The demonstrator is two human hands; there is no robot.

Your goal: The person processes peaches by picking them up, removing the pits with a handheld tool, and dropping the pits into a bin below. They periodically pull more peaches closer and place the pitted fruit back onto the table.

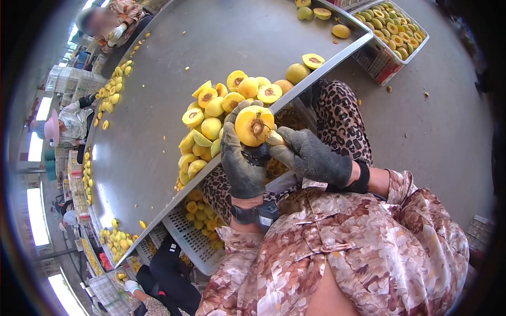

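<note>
My left hand (240, 158), in a dark grey work glove, is closed around a halved yellow peach (254, 126). The cut face is turned up, with a brown, rough hollow at its centre. My right hand (311, 158), gloved the same way, is closed close against the peach's right edge. A short tan piece (275, 138) shows at its fingertips; its kind I cannot make out. Just beyond both hands, a heap of peach halves (214, 107) lies along the edge of the metal table (158, 68), some cut side up with brown centres.
A crate of peach halves (392, 31) stands on the floor at upper right. Under the table edge is a grey basket (182, 237) holding more peaches. Co-workers sit along the table's far left side, near more peach heaps (112, 95).
</note>
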